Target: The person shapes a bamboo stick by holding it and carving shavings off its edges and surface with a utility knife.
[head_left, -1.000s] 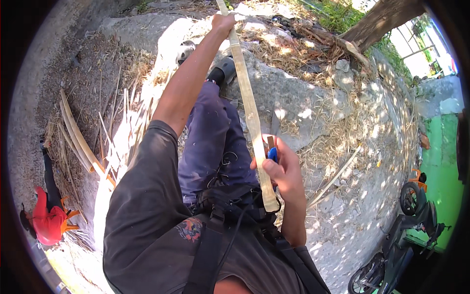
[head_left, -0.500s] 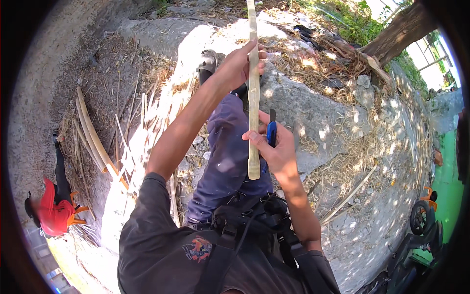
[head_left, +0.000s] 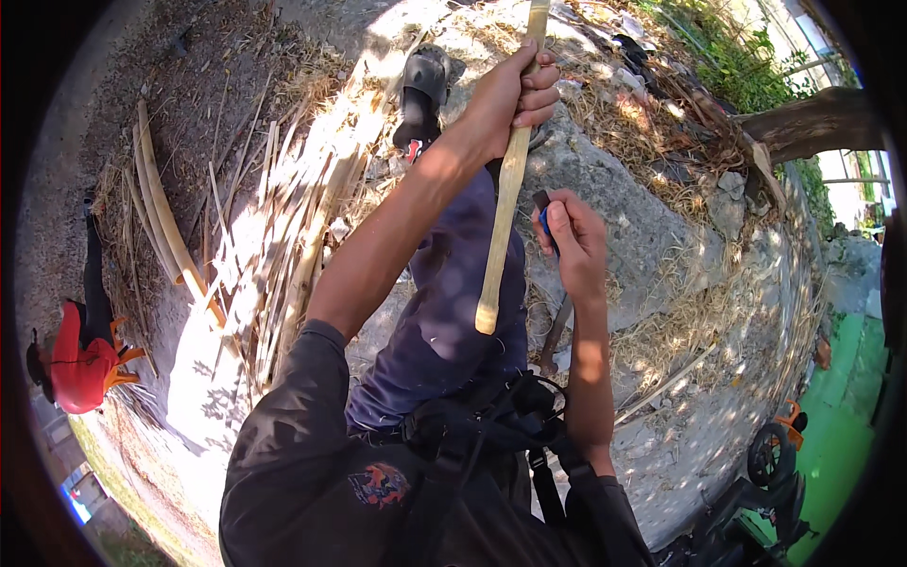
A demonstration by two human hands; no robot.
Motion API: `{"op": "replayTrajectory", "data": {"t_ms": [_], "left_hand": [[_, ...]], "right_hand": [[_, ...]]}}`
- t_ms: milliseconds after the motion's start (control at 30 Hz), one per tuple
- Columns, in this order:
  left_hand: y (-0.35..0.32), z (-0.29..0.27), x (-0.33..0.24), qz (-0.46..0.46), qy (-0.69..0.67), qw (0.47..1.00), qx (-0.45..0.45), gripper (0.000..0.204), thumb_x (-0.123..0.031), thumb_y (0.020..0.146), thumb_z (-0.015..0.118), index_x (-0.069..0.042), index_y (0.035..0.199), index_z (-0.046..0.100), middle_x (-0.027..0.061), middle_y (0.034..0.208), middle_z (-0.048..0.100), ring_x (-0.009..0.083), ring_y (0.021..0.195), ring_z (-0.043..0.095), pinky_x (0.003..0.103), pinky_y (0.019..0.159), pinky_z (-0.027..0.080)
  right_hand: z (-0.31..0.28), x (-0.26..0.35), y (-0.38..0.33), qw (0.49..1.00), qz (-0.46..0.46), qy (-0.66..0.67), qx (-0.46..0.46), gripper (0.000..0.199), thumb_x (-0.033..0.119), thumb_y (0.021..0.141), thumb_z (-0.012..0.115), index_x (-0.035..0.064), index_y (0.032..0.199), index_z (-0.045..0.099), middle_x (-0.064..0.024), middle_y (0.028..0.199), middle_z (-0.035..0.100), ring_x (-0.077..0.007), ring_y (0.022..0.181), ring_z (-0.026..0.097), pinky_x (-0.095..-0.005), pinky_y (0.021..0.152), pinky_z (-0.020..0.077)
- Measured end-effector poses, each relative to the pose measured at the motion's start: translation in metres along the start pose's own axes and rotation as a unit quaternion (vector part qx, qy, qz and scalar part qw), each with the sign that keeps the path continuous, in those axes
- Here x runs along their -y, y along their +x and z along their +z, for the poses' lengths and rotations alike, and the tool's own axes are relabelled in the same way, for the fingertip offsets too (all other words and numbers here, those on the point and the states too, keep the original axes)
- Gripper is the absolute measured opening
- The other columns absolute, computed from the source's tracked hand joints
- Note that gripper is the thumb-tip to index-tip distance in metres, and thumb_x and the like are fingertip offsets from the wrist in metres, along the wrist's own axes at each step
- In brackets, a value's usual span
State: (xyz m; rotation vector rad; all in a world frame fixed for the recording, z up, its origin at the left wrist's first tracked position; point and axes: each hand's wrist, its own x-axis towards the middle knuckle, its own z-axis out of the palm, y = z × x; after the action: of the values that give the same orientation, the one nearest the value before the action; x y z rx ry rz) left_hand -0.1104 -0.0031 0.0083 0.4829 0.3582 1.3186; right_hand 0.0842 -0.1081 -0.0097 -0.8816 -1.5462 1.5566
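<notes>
Pale yellow-brown, flat bamboo strip (head_left: 507, 198): in the left hand (head_left: 503, 106), fingers wrapped round and clamped on it. Lower end points down below that hand, over dark blue trousers (head_left: 463, 293), left of the right hand (head_left: 578, 231). Right hand is just beside the strip, not touching; thumb and fingers clamped on a small blue-handled cutter (head_left: 546, 221), dark tip up. Black fabric waist pack (head_left: 524, 406) below both hands, contents hidden. Long split bamboo pieces (head_left: 302, 222) piled left of left hand; rough grey rock (head_left: 652, 227) right of right hand.
</notes>
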Motion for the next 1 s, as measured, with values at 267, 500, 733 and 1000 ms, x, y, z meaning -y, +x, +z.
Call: {"op": "replayTrajectory", "data": {"t_ms": [267,500,733,1000], "left_hand": [[0.019,-0.02,0.001,-0.001,-0.112,0.986,0.12,0.027,-0.033,0.114,0.037,-0.012,0.099,0.045,-0.0056,0.069,0.034,0.0057,0.046,0.027,0.022,0.035,0.025],[0.013,-0.012,-0.001,-0.003,-0.134,0.99,0.04,0.032,-0.036,0.116,0.032,-0.014,0.095,0.042,-0.0052,0.064,0.032,0.006,0.043,0.026,0.022,0.034,0.027],[0.021,-0.033,0.002,-0.002,-0.149,0.988,0.045,0.032,-0.036,0.116,0.032,-0.015,0.093,0.041,-0.0058,0.063,0.031,0.0058,0.043,0.026,0.023,0.032,0.025],[0.026,-0.032,0.003,-0.001,-0.182,0.98,0.081,0.034,-0.038,0.115,0.034,-0.014,0.092,0.041,-0.0054,0.064,0.029,0.0063,0.044,0.025,0.023,0.033,0.025]], "right_hand": [[0.009,-0.017,0.027,0.997,-0.03,-0.073,-0.021,0.025,0.019,0.107,0.06,-0.0036,0.097,0.066,0.0009,0.07,0.057,-0.0058,0.059,0.048,-0.0241,0.053,0.0346],[0.006,-0.019,0.019,0.984,-0.07,-0.163,0.005,0.019,0.016,0.1,0.066,-0.0021,0.093,0.068,-0.0028,0.066,0.057,-0.0097,0.058,0.053,-0.0271,0.054,0.0397],[0.007,-0.026,-0.004,0.968,-0.115,-0.213,0.062,0.011,0.01,0.096,0.068,-0.0001,0.092,0.069,-0.0111,0.072,0.067,-0.026,0.061,0.065,-0.0331,0.057,0.0468],[0.006,-0.016,-0.03,0.95,-0.154,-0.244,0.119,0.009,0.007,0.091,0.069,-0.001,0.087,0.07,-0.0101,0.072,0.067,-0.0251,0.061,0.065,-0.0342,0.059,0.0488]]}}
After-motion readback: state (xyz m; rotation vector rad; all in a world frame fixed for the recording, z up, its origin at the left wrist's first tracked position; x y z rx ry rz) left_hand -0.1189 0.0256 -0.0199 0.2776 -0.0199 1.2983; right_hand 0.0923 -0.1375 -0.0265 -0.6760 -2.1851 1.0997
